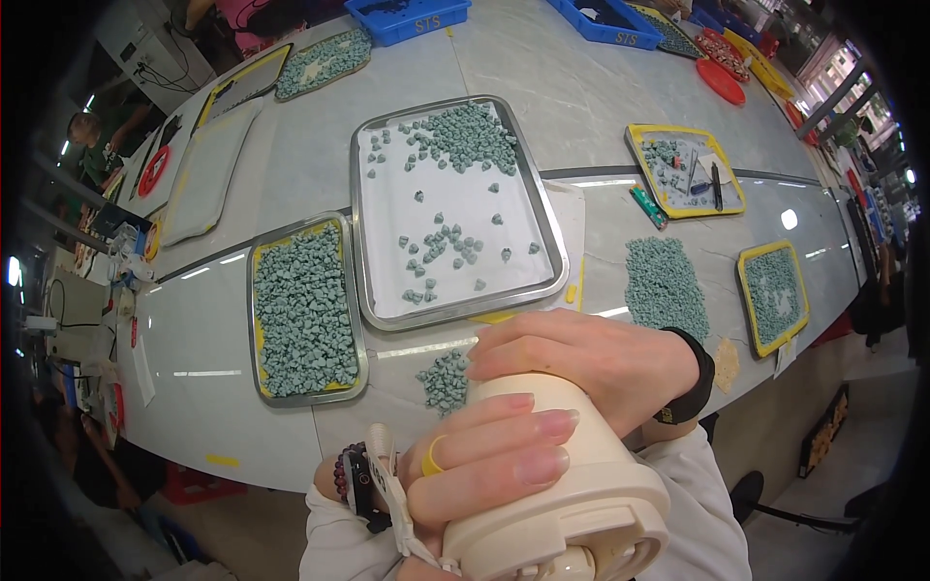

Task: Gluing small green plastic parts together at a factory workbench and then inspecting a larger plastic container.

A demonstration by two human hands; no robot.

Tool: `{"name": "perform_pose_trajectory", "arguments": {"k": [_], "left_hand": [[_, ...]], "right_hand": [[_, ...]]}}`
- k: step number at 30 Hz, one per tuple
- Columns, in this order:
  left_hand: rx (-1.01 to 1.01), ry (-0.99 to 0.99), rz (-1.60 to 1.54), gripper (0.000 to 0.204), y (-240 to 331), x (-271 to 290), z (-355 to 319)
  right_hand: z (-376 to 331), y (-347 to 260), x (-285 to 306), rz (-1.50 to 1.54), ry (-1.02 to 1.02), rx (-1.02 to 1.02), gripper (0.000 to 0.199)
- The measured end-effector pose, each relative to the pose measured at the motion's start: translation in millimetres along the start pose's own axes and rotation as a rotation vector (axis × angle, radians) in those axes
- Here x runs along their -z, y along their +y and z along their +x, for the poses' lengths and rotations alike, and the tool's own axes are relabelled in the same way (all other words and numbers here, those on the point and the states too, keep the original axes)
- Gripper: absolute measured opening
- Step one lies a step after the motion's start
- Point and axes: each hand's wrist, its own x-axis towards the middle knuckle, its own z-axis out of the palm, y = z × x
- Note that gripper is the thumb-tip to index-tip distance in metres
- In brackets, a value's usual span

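A cream drinking cup with a wide lid lies tilted between my hands, its lid end toward me. My left hand, with a yellow ring, wraps its fingers round the cup's side. A cream strap hangs beside that wrist, next to dark beads. Over the cup's far end curls my right hand, a black band at its wrist; its thumb is hidden. Just beyond the hands sits a small heap of grey-green pieces on the table.
A large metal tray with white lining holds scattered grey-green pieces. At its left stands a full smaller tray. Pieces cover a table patch on the right, near two yellow-rimmed trays. Blue bins stand at the back.
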Motion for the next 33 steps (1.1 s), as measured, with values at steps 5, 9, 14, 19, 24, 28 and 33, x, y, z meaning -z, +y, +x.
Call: {"name": "perform_pose_trajectory", "arguments": {"k": [5,9,14,19,24,28,33], "left_hand": [[-0.142,0.029,0.028,0.042,-9.9,-2.9,-1.9],[-0.07,-0.016,-0.001,0.041,-6.4,-0.2,-1.2],[-0.036,-0.029,-0.013,0.041,-1.4,3.6,1.9],[-0.074,0.013,0.021,0.039,-3.9,-0.7,-0.5],[-0.111,0.059,0.027,0.037,-7.2,-5.7,-2.6],[-0.088,0.089,-0.009,0.036,-7.6,-8.6,-2.8],[-0.038,0.01,0.017,0.037,-3.6,-1.6,-2.4]], "right_hand": [[0.2,-0.1,0.1,-0.004,-0.002,0.002,0.056],[0.3,0.0,-0.7,-0.004,0.0,0.004,0.057],[0.0,1.0,-0.9,0.011,-0.004,0.004,0.057],[0.6,1.0,-0.9,0.01,0.001,0.01,0.057],[1.1,0.4,-0.3,0.0,0.0,0.012,0.058],[1.4,0.5,-0.1,-0.014,-0.005,0.018,0.059],[0.4,2.3,-1.0,0.002,-0.005,0.016,0.059]]}}
